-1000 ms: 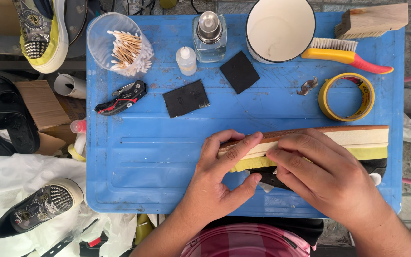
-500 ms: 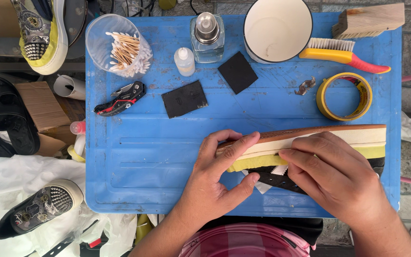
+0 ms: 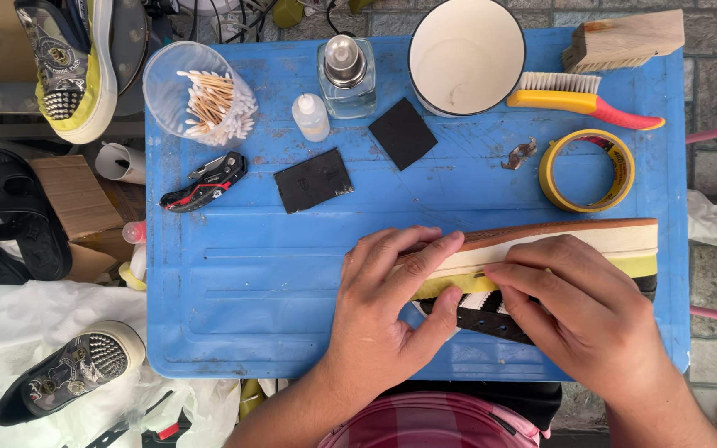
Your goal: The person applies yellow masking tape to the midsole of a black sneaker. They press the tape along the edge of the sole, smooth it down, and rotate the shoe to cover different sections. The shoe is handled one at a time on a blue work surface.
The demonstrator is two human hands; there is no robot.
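Note:
A shoe lies on its side on the blue plastic table, its brown outsole facing away and its cream sidewall edged with a strip of yellow tape. My left hand lies flat over the shoe's left end, fingers stretched along the sole and the thumb under the tape. My right hand presses down on the taped edge at the middle of the shoe, covering the black and white upper. A roll of yellow tape lies just beyond the shoe.
At the back of the table: a cup of cotton swabs, small white bottle, glass pump bottle, white bowl, yellow brush, wooden brush. Two black pads and a utility knife lie mid-table. Studded shoes sit left.
My right hand has slid a little to the left along the taped edge, closer to my left hand. The shoe and my left hand stay in place.

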